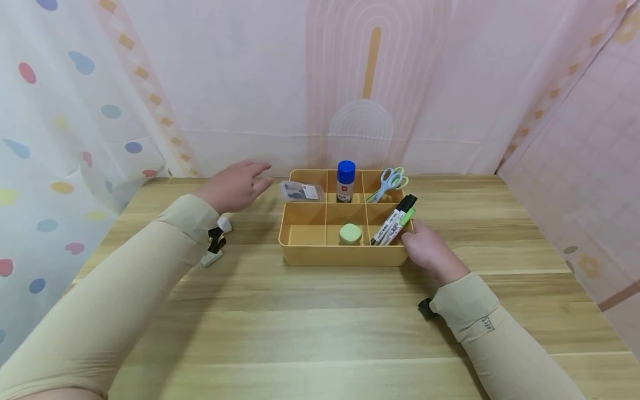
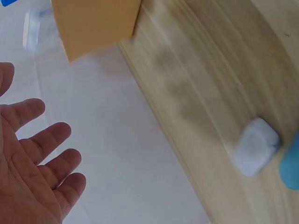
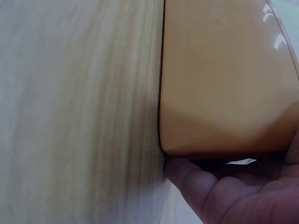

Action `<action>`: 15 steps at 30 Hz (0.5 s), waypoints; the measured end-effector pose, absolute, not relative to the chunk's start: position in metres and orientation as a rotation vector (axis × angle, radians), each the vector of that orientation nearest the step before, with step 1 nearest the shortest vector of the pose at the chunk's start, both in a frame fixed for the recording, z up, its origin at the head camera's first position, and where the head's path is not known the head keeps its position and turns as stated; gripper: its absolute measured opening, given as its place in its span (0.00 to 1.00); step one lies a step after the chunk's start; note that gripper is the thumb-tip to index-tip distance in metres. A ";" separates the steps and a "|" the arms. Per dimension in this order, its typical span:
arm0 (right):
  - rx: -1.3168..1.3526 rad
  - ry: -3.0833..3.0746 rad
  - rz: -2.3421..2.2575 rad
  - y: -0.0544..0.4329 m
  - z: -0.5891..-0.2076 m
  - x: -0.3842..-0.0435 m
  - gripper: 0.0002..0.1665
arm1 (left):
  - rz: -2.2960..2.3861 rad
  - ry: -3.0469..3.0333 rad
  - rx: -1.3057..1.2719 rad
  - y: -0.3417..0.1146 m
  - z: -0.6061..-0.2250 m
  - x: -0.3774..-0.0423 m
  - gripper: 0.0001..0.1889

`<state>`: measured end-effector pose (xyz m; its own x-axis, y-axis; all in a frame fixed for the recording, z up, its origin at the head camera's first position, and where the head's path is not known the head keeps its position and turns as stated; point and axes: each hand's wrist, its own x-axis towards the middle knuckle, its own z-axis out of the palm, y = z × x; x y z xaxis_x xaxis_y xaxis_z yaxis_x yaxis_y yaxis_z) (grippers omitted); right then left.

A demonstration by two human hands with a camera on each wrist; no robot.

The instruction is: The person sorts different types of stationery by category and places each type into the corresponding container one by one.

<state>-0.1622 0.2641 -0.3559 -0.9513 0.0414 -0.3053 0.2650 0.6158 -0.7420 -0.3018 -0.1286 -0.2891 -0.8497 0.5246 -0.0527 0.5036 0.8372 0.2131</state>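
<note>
A yellow-orange desk organizer (image 1: 345, 256) with several compartments stands on the table. My right hand (image 1: 431, 251) grips its right end, with curled fingers (image 3: 194, 182) at the bottom corner in the right wrist view. Off the organizer's left side, my left hand (image 1: 235, 185) hovers with fingers spread and holds nothing. A clear plastic case (image 1: 302, 191) leans over the back left rim. Behind the middle divider stands a blue-capped glue stick (image 1: 345, 183). Scissors (image 1: 390, 180) sit at the back right, and markers (image 1: 392, 225) lean in the front right compartment. A pale green rounded item (image 1: 350, 234) lies front middle.
Beside my left wrist, a small white block (image 2: 257, 147) lies on the wooden table (image 1: 320, 322). Part of a teal item (image 2: 290, 163) shows near it in the left wrist view. A patterned curtain (image 1: 240, 83) hangs along the table's back edge.
</note>
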 end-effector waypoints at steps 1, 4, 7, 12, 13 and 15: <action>0.252 2.583 -1.248 0.264 -0.356 -0.162 0.38 | 0.300 2.904 0.809 -0.131 -0.289 -0.300 0.33; 0.254 2.575 -1.248 0.264 -0.356 -0.162 0.38 | 0.325 2.894 0.788 -0.139 -0.291 -0.296 0.33; 0.255 2.580 -1.248 0.264 -0.356 -0.163 0.38 | 0.328 2.887 0.760 -0.147 -0.293 -0.293 0.34; 0.245 2.592 -1.249 0.264 -0.356 -0.163 0.38 | 0.290 2.876 0.710 -0.160 -0.299 -0.287 0.36; 0.243 2.593 -1.250 0.264 -0.356 -0.163 0.38 | 0.288 2.872 0.700 -0.163 -0.300 -0.287 0.36; 0.241 2.591 -1.257 0.265 -0.356 -0.162 0.38 | 0.281 2.864 0.685 -0.168 -0.303 -0.285 0.38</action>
<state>-0.1621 0.2647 -0.3557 -0.9548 0.0392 -0.2947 0.2557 0.6140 -0.7468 -0.2854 -0.1679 -0.3027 -0.8770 0.4617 -0.1330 0.4270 0.8759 0.2246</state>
